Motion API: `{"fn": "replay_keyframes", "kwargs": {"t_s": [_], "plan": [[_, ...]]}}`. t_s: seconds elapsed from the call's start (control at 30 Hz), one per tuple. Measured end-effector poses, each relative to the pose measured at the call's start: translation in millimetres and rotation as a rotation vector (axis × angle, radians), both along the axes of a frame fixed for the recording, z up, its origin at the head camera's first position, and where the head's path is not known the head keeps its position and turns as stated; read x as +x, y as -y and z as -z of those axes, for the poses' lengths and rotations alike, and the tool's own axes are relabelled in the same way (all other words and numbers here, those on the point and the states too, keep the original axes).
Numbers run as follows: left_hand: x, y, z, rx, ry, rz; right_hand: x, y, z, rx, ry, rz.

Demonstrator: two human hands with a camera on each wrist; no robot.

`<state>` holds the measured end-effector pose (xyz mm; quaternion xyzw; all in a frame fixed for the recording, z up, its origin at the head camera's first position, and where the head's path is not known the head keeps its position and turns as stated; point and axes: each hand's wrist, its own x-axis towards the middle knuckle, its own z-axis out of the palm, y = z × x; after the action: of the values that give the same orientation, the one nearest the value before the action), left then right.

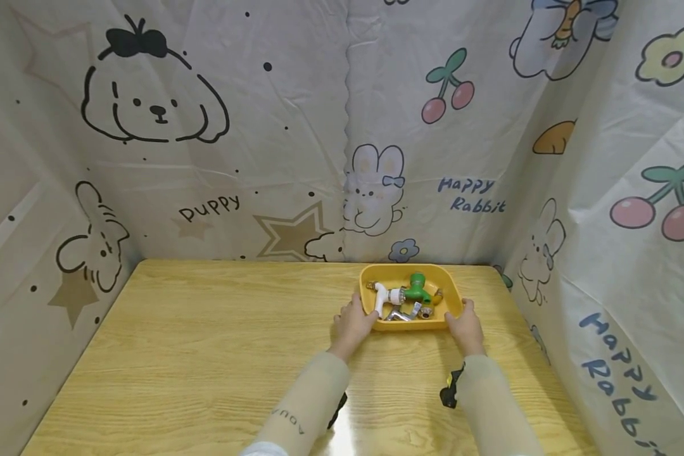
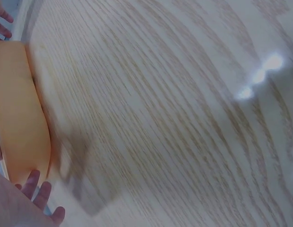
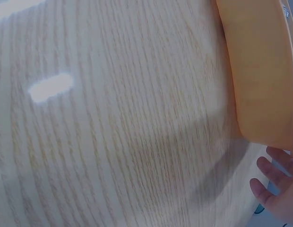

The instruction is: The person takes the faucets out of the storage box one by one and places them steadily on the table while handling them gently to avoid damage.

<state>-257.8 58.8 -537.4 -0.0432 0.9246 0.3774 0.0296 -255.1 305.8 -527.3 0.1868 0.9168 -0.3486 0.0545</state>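
A yellow bin [image 1: 413, 325] stands at the table's far edge, right of centre in the head view. Inside lie a white tap [image 1: 380, 297], a green tap [image 1: 416, 290] and several metal fittings [image 1: 399, 315]. My left hand [image 1: 353, 326] grips the bin's left front corner, thumb at the rim; in the left wrist view the fingers of that hand [image 2: 26, 203] lie against the orange-looking wall [image 2: 23, 109]. At the right front corner my right hand [image 1: 466, 326] holds the bin, its thumb over the rim. The right wrist view shows this hand [image 3: 281, 189] below the bin's end [image 3: 262, 75].
The wood-grain table [image 1: 205, 342] extends left and toward me. A printed curtain [image 1: 296, 126] hangs behind it and along both sides. Black straps or mounts [image 1: 449, 391] show by both forearms. Light glares off the tabletop near the front.
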Motion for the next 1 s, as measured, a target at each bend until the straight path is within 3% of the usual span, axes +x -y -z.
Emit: {"fn": "replay_keyframes", "kwargs": {"t_s": [0.2, 0.57, 1.0], "plan": [[2.1, 8.3, -1.3, 0.041, 0.001, 0.003, 3.3, 4, -5.2, 0.043, -0.01, -0.025], [7.1, 19.7, 2.8, 0.019, -0.037, -0.019, 5.3, 10, -6.6, 0.094, 0.05, -0.051], [15.2, 32.2, 7.2, -0.027, -0.089, -0.048, 13.3, 16, 0.6, 0.087, 0.023, -0.086]]}}
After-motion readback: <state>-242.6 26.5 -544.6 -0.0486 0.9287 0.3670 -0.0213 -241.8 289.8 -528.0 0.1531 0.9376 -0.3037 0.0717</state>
